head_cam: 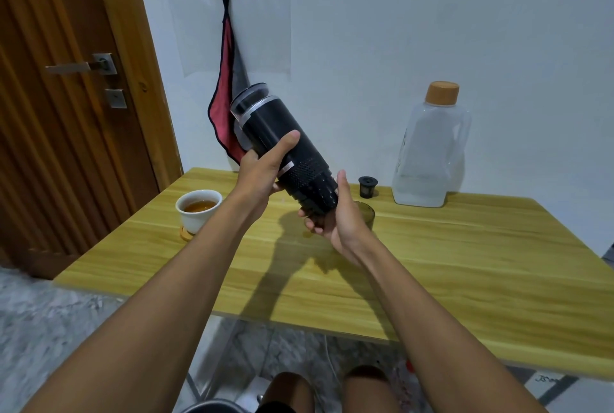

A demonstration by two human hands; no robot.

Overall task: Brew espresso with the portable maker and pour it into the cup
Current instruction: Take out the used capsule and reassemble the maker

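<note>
A black cylindrical portable espresso maker (275, 133) is held tilted in the air above the table, its clear-capped end up and to the left. My left hand (262, 170) grips its middle, thumb on top. Around its lower ridged end, my right hand (335, 216) has its fingers curled. A white cup (198, 210) with amber liquid stands on a wooden coaster at the table's left. Behind my right hand a dark glass cup (367, 213) stands on the table, partly hidden. A small black filter basket (367, 186) sits further back.
The yellow wooden table (465, 263) stands against a white wall. A clear water jug (430, 150) with an orange cap is at the back right. A red and grey cloth (224, 103) hangs from a wall hook. To the left is a brown door (66, 113).
</note>
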